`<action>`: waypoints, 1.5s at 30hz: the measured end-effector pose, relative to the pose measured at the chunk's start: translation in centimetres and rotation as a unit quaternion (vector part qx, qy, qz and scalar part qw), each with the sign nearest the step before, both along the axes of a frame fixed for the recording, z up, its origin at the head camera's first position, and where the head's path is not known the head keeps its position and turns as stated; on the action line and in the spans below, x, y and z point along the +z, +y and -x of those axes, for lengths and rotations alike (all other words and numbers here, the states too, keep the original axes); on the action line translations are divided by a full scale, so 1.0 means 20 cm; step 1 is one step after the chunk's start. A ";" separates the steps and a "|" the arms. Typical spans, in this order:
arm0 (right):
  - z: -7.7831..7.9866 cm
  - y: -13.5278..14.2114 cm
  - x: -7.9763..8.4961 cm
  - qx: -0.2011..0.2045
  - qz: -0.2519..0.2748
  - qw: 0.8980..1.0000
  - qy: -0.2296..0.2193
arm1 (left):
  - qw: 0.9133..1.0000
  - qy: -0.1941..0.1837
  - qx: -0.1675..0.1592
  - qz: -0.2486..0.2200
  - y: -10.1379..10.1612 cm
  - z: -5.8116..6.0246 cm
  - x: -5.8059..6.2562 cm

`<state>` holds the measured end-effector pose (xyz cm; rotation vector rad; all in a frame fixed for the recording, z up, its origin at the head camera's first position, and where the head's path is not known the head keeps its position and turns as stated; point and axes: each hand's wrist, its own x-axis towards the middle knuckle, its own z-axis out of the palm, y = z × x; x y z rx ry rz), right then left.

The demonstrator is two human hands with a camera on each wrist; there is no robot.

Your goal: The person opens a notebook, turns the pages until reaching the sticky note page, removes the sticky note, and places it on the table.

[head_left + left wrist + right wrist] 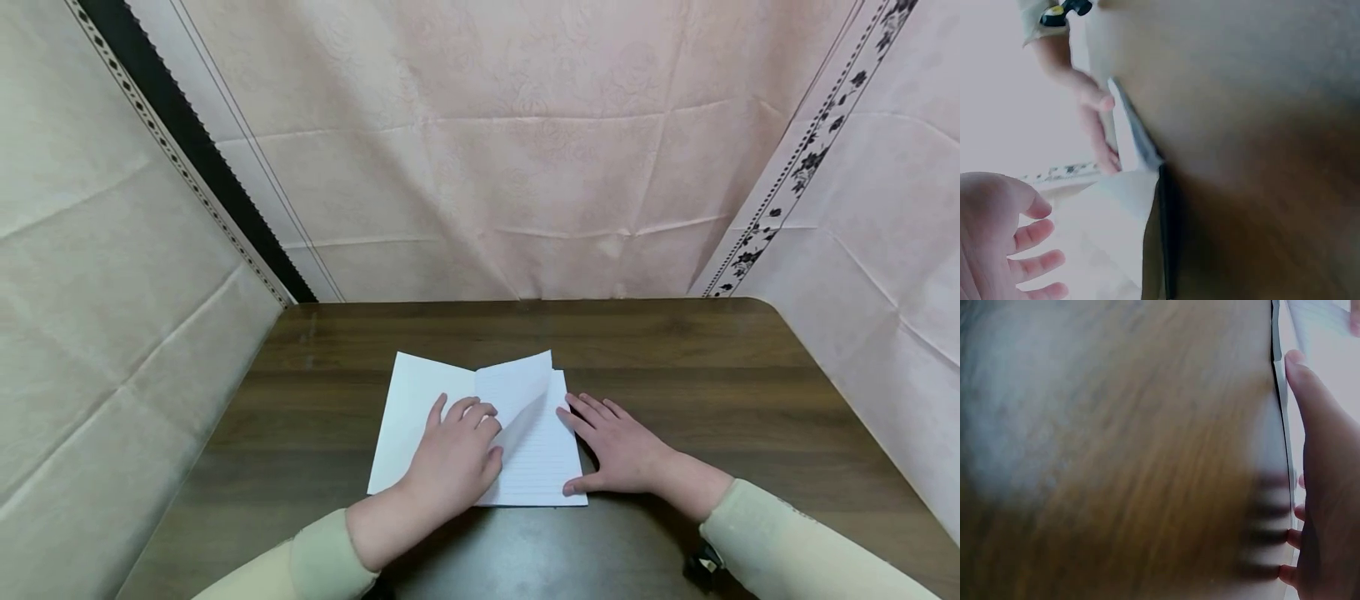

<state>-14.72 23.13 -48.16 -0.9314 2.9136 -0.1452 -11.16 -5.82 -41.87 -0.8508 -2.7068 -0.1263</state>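
An open notebook [534, 479] with lined white paper lies on the table. One page [521, 385] stands partly raised near the spine, curving over the right side. My left hand [453, 454] is over the notebook's middle, beside that page. Its fingers [1032, 236] are loosely bent and apart in the left wrist view, with nothing gripped between them. On the notebook's right edge rests my right hand [618, 450], fingers spread; its thumb [1300, 369] touches the margin in the right wrist view. The left hand hides part of the spine and left page.
The brown wooden table [675, 350] extends around the notebook on all sides. Pale cloth hangs behind it [525, 167] and along both sides, with dark patterned borders. A small black device [703, 567] sits at the right sleeve.
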 end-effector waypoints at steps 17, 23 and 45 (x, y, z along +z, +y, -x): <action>0.01 0.00 0.00 0.005 0.022 1.000 0.014 | 0.993 0.070 0.096 -0.018 -0.26 -0.02 0.08; 0.00 0.01 0.00 0.007 0.032 0.999 0.025 | 0.990 0.067 0.123 -0.024 -0.32 -0.04 0.07; 0.01 0.00 0.01 -0.001 0.023 1.000 -0.002 | 0.982 0.021 0.181 -0.044 -0.48 -0.14 0.03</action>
